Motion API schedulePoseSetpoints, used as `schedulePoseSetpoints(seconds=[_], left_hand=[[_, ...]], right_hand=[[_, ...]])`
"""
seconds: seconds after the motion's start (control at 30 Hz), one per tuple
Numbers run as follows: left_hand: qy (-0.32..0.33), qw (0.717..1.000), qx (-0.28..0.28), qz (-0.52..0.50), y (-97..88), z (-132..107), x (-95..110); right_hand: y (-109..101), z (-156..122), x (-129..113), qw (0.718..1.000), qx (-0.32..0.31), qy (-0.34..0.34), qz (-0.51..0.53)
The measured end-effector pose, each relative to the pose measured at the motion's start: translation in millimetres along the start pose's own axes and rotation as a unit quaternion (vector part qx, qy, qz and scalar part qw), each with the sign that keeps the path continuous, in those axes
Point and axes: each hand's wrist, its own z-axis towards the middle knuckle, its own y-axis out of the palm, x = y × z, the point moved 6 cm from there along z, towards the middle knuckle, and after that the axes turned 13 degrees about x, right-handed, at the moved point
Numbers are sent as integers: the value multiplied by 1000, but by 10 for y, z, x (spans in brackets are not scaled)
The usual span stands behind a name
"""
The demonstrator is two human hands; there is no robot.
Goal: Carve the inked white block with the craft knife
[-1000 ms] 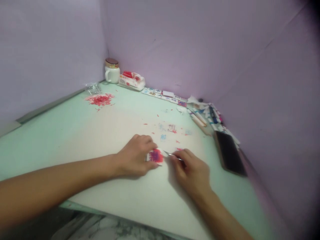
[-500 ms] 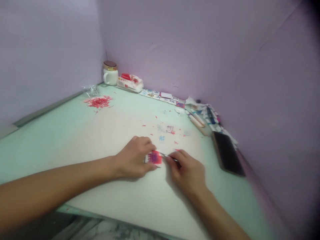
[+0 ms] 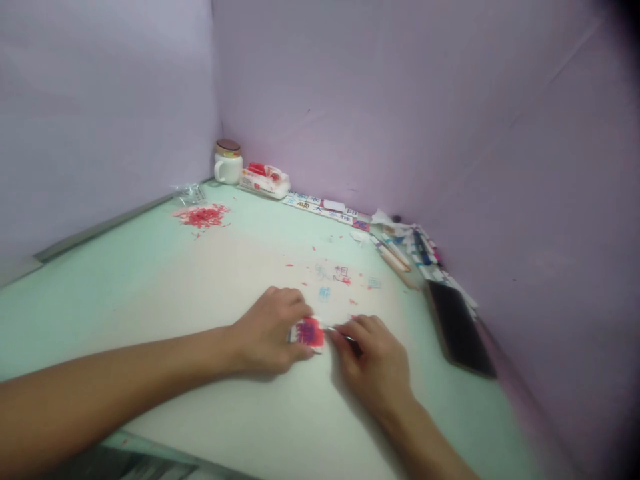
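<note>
On the pale table (image 3: 270,413), the left hand (image 3: 267,330) and right hand (image 3: 377,357) are clamped, respectively, on the red-and-purple block (image 3: 311,332) and the slim metal tool (image 3: 345,334), tip near the block's right edge, seemingly for carving, whose next stroke calls for steady control.

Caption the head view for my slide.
Left hand holds a red-and-purple piece on the table; right hand holds a thin metal tool beside it.
</note>
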Motion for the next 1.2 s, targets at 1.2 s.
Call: schedulePoseSetpoints(seconds=[1.2], left_hand=[[13,998,-5,-56,20,19,3]], right_hand=[[-30,-14,109,998,-27,54,2]])
